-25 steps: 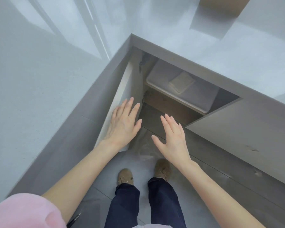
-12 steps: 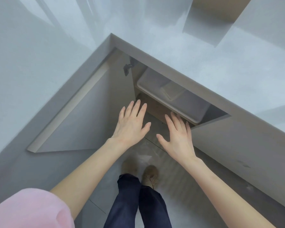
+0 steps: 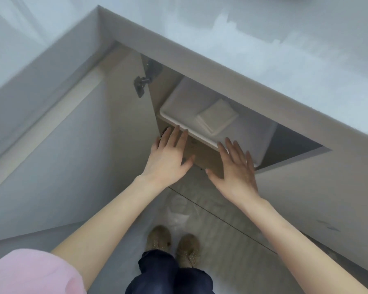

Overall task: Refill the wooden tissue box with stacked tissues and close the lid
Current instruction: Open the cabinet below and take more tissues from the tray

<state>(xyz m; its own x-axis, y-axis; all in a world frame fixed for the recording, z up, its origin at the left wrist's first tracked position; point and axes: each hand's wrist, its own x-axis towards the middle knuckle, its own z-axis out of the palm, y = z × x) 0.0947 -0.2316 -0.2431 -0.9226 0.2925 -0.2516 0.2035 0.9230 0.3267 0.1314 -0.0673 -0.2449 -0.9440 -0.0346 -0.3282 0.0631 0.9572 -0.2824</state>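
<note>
A small stack of folded white tissues (image 3: 217, 116) lies inside a white plastic bin (image 3: 180, 102) on the cabinet shelf under the counter. My left hand (image 3: 168, 159) is flat with fingers apart, its fingertips at the bin's front rim near the left corner. My right hand (image 3: 236, 168) is also spread, fingertips reaching the front rim further right. Neither hand holds anything. The wooden tissue box is not in view.
The left cabinet door (image 3: 51, 166) stands swung wide, its hinge (image 3: 141, 82) visible at the top. The right door (image 3: 319, 194) is closed beside the opening. A grey countertop (image 3: 263, 49) overhangs the cabinet. My shoes (image 3: 174, 247) stand on the floor below.
The left cabinet door swung fully open. Both hands moved forward from in front of the cabinet to the front rim of the white bin.
</note>
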